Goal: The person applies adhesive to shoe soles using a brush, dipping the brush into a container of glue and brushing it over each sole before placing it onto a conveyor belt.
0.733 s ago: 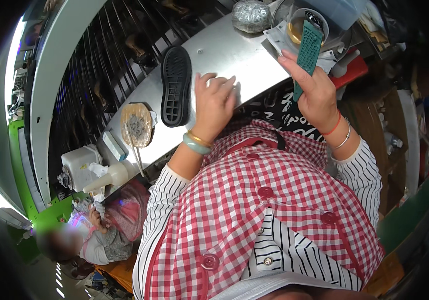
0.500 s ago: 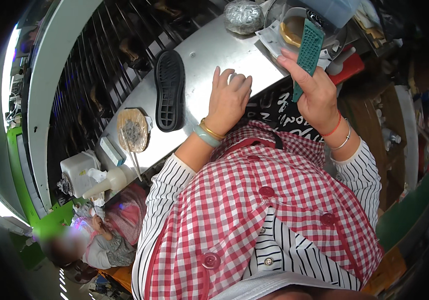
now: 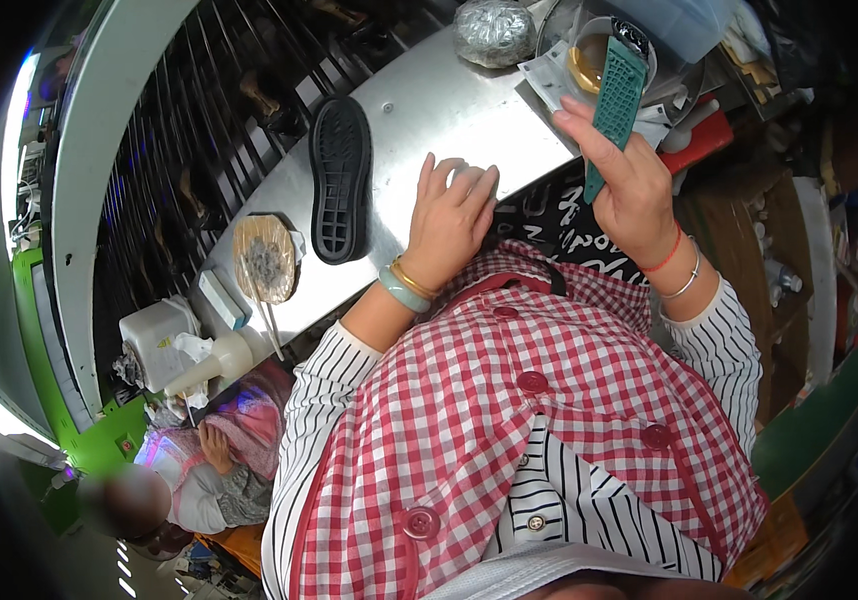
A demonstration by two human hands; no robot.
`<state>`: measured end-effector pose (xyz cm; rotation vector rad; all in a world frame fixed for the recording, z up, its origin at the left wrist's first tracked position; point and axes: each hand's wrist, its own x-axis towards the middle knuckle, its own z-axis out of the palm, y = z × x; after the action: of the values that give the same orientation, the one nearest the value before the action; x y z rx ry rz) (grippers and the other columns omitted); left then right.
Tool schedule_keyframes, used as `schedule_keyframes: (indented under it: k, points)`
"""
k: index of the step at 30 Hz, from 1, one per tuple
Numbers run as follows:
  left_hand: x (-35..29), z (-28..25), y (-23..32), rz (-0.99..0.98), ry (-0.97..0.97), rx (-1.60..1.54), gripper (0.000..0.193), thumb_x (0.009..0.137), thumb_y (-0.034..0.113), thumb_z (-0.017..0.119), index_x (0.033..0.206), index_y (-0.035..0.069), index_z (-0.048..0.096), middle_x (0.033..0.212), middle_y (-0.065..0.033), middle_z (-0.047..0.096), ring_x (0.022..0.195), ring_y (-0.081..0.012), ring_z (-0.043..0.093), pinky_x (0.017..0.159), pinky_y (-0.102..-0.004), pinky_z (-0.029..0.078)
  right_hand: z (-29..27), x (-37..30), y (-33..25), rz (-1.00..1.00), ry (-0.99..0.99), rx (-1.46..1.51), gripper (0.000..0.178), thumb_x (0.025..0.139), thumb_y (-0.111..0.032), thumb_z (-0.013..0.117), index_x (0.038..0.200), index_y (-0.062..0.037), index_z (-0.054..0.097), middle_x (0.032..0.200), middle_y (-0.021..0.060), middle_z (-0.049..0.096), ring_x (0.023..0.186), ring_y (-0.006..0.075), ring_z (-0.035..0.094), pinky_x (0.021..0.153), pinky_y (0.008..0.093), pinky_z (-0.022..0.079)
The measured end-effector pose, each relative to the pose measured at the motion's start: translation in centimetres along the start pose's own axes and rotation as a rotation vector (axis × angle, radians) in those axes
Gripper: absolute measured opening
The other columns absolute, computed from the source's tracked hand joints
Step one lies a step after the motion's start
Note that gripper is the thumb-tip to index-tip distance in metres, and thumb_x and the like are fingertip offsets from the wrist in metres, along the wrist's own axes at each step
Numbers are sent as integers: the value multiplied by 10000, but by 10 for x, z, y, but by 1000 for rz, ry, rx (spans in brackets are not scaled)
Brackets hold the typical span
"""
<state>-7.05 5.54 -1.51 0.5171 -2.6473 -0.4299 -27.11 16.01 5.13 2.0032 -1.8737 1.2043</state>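
My right hand [image 3: 634, 190] grips a teal brush [image 3: 619, 90] by its flat, textured handle. The brush's black, matted end points away from me, over a clear container [image 3: 656, 70] with something yellowish in it. At the near edge of the metal table [image 3: 449, 110], my left hand [image 3: 454, 215] is empty, its fingers apart and slightly bent. To the left of that hand lies a black shoe sole [image 3: 342, 180], its cavity grid facing up; the hand does not touch it.
A wrapped silver ball [image 3: 494, 32] sits at the table's far edge. On the left are a round pad with grey fuzz [image 3: 267, 260] and sticks, a small blue-white box [image 3: 223, 299], a white container [image 3: 159, 340] and a squeeze bottle [image 3: 219, 362]. Another person [image 3: 199, 470] sits beyond; metal rods [image 3: 219, 130] line the back.
My left hand has shifted slightly left and its fingers have moved a little. My right hand stays nearly in place with the brush. The other person's hand has moved.
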Motion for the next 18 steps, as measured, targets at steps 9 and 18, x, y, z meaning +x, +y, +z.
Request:
schedule_keyframes:
  k: [9,18]
  points:
    - [-20,-37,0,-212,154,-513,108,777,57,671,878,38,636,1049,-110,624,1021,-287,579,928,-409,424,-11,3,2,-10,27,-8,548,714,130,505,1208,-94,584,1005,134,651,772,286,606,675,354,477]
    - [-89,-65,-116,-704,130,115,456,851,268,628,1149,-68,550,1224,-217,530,1129,-380,471,967,-421,377,-54,20,12,-58,9,170,319,925,-199,546,1194,-35,596,959,96,652,780,200,612,722,276,476]
